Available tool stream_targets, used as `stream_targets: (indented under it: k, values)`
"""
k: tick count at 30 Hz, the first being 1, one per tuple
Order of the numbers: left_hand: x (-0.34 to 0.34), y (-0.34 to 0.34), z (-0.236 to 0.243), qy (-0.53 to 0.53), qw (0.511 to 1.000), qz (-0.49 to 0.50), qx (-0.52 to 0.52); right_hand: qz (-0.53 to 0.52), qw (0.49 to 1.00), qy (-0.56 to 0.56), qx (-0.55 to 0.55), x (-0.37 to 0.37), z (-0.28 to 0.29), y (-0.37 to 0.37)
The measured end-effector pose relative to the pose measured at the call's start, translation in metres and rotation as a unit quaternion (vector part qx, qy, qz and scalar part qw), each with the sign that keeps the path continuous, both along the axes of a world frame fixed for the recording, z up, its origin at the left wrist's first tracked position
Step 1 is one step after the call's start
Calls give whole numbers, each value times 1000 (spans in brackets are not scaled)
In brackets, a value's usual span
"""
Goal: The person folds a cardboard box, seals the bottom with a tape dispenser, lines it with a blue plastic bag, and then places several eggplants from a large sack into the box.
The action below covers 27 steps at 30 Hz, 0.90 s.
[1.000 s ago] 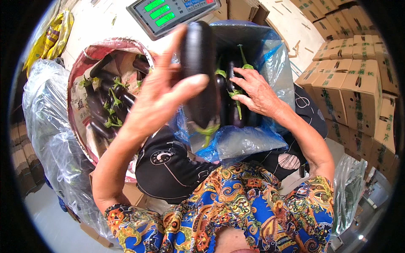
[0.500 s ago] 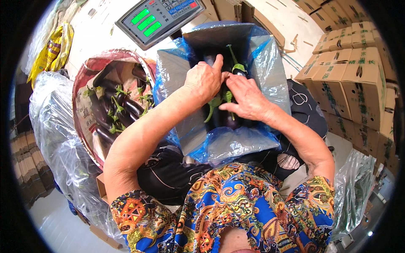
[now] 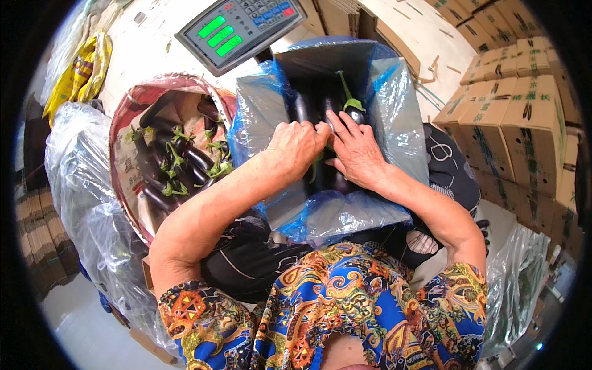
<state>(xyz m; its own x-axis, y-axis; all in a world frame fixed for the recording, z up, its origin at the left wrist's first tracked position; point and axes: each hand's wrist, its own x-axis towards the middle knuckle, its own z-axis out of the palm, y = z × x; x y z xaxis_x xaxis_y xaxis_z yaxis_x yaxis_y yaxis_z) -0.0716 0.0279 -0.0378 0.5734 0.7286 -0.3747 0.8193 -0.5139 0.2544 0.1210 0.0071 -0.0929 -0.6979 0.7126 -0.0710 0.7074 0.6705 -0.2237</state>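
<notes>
In front of me stands a carton lined with blue plastic (image 3: 398, 123), with dark purple eggplants (image 3: 302, 108) lying inside. One eggplant (image 3: 356, 112) on the right side points its long green stem toward the far wall. My left hand (image 3: 297, 148) is over the middle of the carton, its fingers curled closed; what they grip, if anything, is hidden. Touching it, my right hand (image 3: 359, 151) lies over the eggplants with its fingers stretched out. Both hands cover part of the eggplants beneath. More eggplants (image 3: 148, 160) with green caps fill part of a round basket (image 3: 115, 148) to the left.
A digital scale display (image 3: 240, 34) with green lit panels stands beyond the carton. Printed cartons (image 3: 533, 129) are stacked at the right. Clear plastic sheeting (image 3: 92, 185) and a yellow bag (image 3: 80, 71) lie at the left; more clear plastic (image 3: 518, 283) sits at lower right.
My left hand has drawn back slightly toward me, and its raised index finger is now curled in. The right hand has shifted a little nearer, its fingers now pointing farther forward.
</notes>
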Motion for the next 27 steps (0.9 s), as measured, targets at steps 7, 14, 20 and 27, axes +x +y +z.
stream_targets:
  k: [7,14,20,27]
  values:
    - [-14,0,-14,-66,992,14,110,1,997,69,29,-1,-9,10]
    - [-21,-8,7,-79,995,14,62,-25,996,87,-10,-3,13,10]
    - [-36,-12,48,-126,992,6,-5,-80,984,156,28,7,49,29]
    - [-44,-9,57,-150,988,14,-14,-182,954,224,81,31,66,58]
